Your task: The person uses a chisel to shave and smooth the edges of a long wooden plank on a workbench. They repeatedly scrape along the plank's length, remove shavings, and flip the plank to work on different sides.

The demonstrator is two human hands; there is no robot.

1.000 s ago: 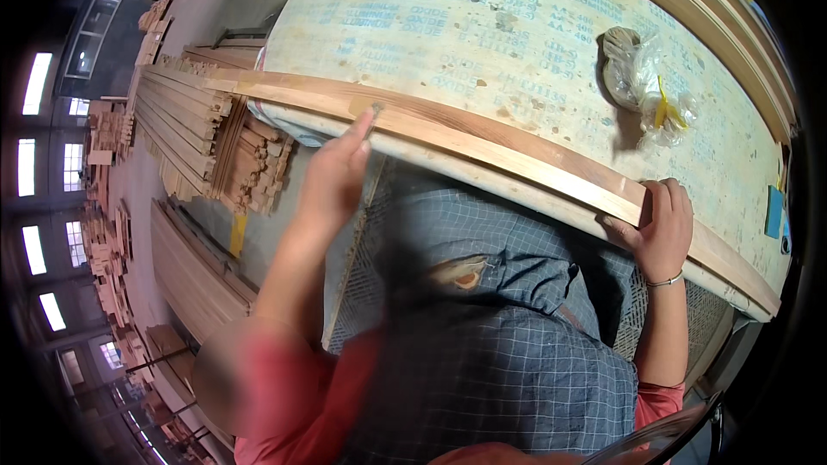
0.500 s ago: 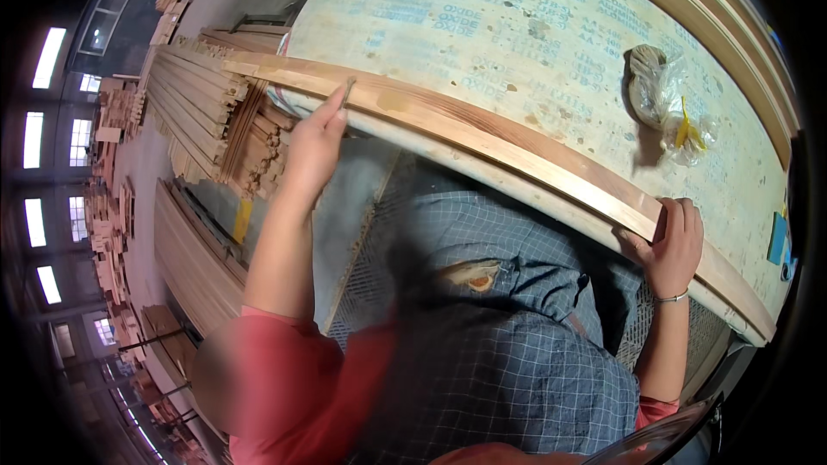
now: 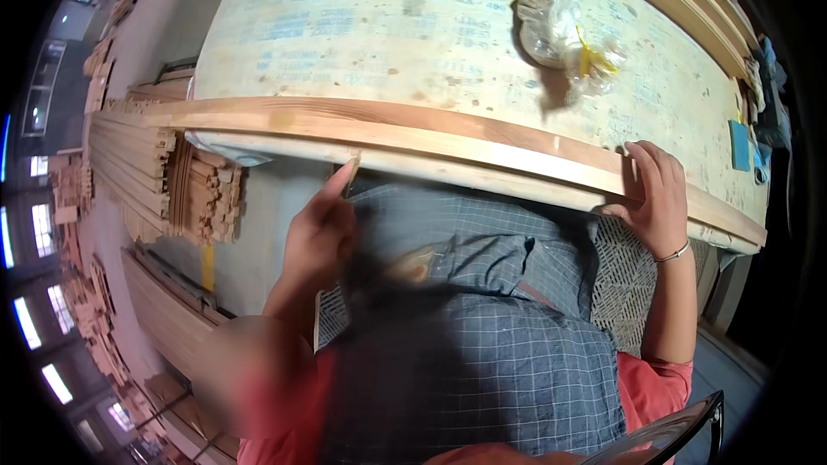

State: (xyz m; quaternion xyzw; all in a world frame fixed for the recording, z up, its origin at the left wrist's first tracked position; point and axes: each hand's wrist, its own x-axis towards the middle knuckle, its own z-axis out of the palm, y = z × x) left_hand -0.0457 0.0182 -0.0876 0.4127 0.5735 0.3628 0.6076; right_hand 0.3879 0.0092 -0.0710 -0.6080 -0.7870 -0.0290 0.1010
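Observation:
A long wooden strip [image 3: 413, 132] lies along the near edge of a pale, stained worktable [image 3: 362, 34]. My right hand [image 3: 656, 194] grips it toward its right end, fingers over the top and thumb on the near side. Just below the table edge is my left hand [image 3: 320, 228], index finger pointing up and the other fingers curled. A small, thin, pale thing shows at that fingertip, too blurred to name.
On the table sits a clear plastic bag [image 3: 586, 56] with a yellow tie, beside a round beige thing [image 3: 536, 21]. A blue block [image 3: 739, 145] rests at the right. Stacked wooden strips [image 3: 129, 168] stand left; more boards [image 3: 680, 9] line the far side.
My left hand has drawn back from the strip's top to below the table edge. My right hand keeps its grip on the strip. The whole view has turned and shifted.

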